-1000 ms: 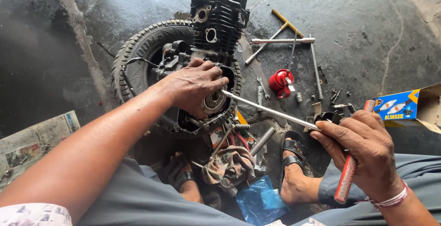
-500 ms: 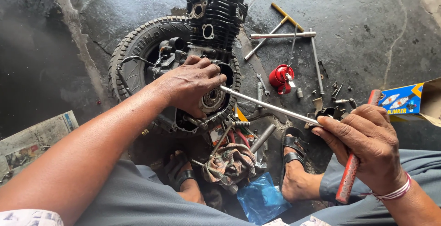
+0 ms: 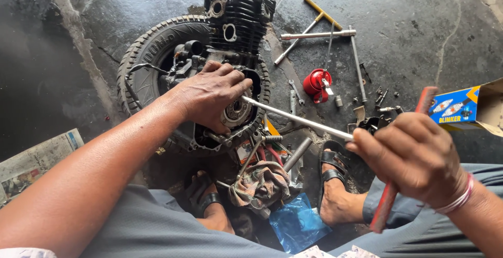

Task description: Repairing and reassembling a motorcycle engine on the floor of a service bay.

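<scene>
A black motorcycle engine (image 3: 238, 11) rests on a tyre (image 3: 152, 53) laid flat on the floor. My left hand (image 3: 209, 98) presses on the open side of the engine, fingers spread over a round metal part (image 3: 237, 112). My right hand (image 3: 414, 156) grips the red handle (image 3: 387, 205) of a long T-shaped tool. Its steel shaft (image 3: 298, 117) runs from my fist to the round part under my left fingers.
Steel rods and a yellow-handled tool (image 3: 319, 27), a red oil can (image 3: 318, 83) and small bolts lie on the concrete beyond my sandalled feet (image 3: 332, 184). A blue and yellow carton (image 3: 461, 108) sits at right, newspaper (image 3: 31, 163) at left, rag (image 3: 259, 184) and blue bag (image 3: 296, 221) near my legs.
My right hand has turned and dropped a little with the red handle. My left hand stays on the engine.
</scene>
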